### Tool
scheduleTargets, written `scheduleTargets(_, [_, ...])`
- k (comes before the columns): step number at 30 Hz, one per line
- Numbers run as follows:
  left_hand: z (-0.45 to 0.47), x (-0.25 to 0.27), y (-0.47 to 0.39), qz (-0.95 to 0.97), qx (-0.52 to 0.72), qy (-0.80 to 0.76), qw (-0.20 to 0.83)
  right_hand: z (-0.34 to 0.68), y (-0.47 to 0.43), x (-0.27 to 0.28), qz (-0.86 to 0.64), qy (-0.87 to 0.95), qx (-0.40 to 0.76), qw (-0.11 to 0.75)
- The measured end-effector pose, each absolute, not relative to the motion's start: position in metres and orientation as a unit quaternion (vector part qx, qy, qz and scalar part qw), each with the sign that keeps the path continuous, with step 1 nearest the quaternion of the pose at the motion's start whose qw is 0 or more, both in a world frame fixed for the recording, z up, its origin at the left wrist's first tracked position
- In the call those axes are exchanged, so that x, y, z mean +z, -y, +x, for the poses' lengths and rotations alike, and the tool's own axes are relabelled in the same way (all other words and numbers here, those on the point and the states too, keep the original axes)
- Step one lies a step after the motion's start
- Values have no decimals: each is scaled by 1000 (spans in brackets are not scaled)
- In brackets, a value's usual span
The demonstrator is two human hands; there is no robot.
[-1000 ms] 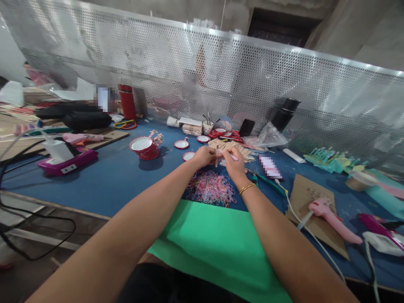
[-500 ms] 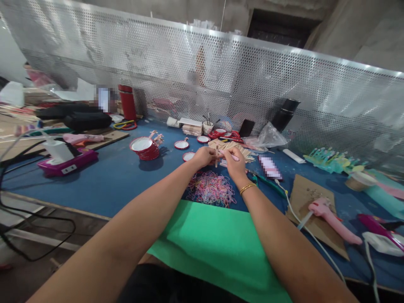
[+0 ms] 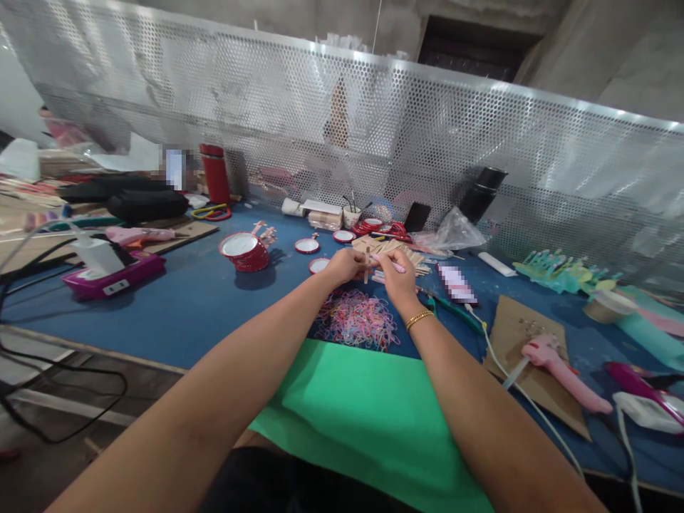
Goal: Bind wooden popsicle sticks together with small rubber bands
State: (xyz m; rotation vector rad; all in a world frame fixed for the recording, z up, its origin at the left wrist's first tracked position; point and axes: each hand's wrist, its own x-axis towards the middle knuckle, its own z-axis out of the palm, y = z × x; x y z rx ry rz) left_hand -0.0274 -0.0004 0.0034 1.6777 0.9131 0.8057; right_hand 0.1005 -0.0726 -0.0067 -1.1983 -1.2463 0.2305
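Your left grip pinches a small wooden piece nearly upright, apparently to steady it, while your right grip closes around a pink pen-like tool angled towards it; whether the two touch is too small to tell. Just nearer to you than both grips, coloured loops lie heaped on the worktop, and just beyond are flat wooden sticks, both probably placed for short reaches. Farther out, red-rimmed discs stand stacked left of your grips, and rightward a pink glue gun rests on cardboard, likely shielding the surface.
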Motion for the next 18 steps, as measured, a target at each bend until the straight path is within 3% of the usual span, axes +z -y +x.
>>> scheduleTargets(18, [-27,7,4,699,334,-383,503,101,73,-7,-531,540,101,646])
